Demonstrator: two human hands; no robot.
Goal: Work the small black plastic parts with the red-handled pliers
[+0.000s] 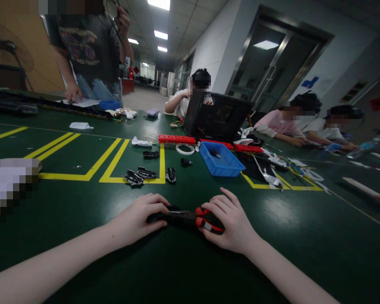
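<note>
Red-and-black-handled pliers with a long dark metal nose (193,215) sit low over the dark green tabletop (190,270), right between your hands, nose pointing left. Your right hand (232,217) is curled around the grips, one finger lifted clear, and the two handles stand slightly apart. Your left hand (150,213) is pinching a small black piece (159,217), thumb on the near side, fingers on the far side, right at the nose. Are the jaws biting on it? Can't tell; your fingers hide the spot. So now it's about steadiness: brace that piece against the table, tuck the left fingertips back from the nose, line the pliers up straight, and squeeze gradually, since a piece that small could well twist or slip. Just beyond, loose black-and-silver parts (134,177) lie near the yellow tape lines (162,162), well clear of your elbows.
</note>
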